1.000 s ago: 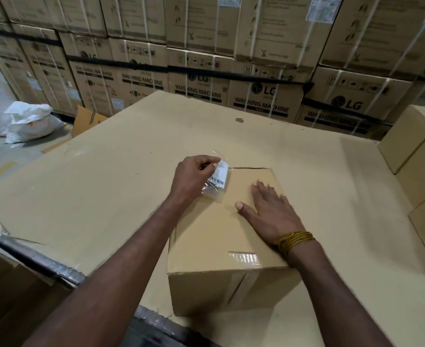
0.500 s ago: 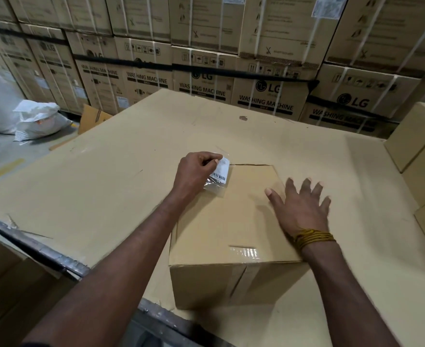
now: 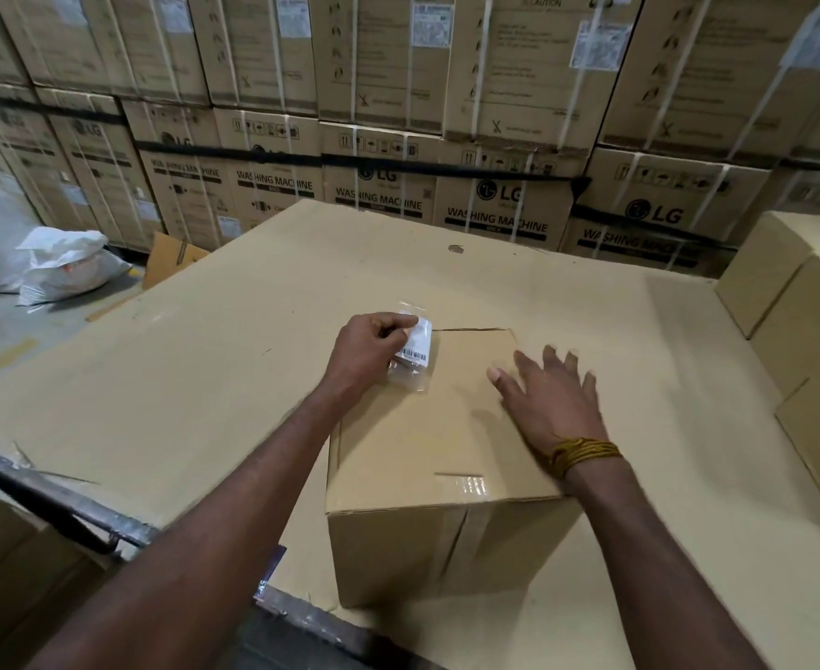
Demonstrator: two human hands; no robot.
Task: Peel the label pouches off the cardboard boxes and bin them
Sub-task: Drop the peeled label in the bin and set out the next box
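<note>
Far left, on the grey floor: crumpled white plastic sacks [image 3: 60,265], slumped against stacked brown cartons. Just beside them, a loose brown cardboard flap [image 3: 176,256] leaning at the edge of the wide tan cardboard sheet serving as worktop [image 3: 195,369]. Along the near left edge of that sheet, a dark metal rail [image 3: 55,505], running diagonally.

Toward the middle, left hand [image 3: 371,353] with fingers curled, pinching the clear plastic label pouch with white barcoded slip inside [image 3: 417,348]. Pouch lifted and crumpled at the far left corner of the small plain brown cardboard box [image 3: 427,456]; lower end of the pouch close to the box top, whether stuck there or free impossible to tell. Box standing flat on the worktop, clear tape [image 3: 466,486] over its near seam and down the front face.

Right of centre, right hand [image 3: 553,403] spread, fingers straight and fanned over the right part of the box top, slightly blurred; contact with the cardboard not clear. Yellow-brown thread band [image 3: 584,454] wound round that wrist.

Behind everything, a wall of large printed washing machine cartons [image 3: 499,210] bound with white straps and black bands. Far right, stacked plain brown cardboard boxes [image 3: 804,302] resting on the worktop.
</note>
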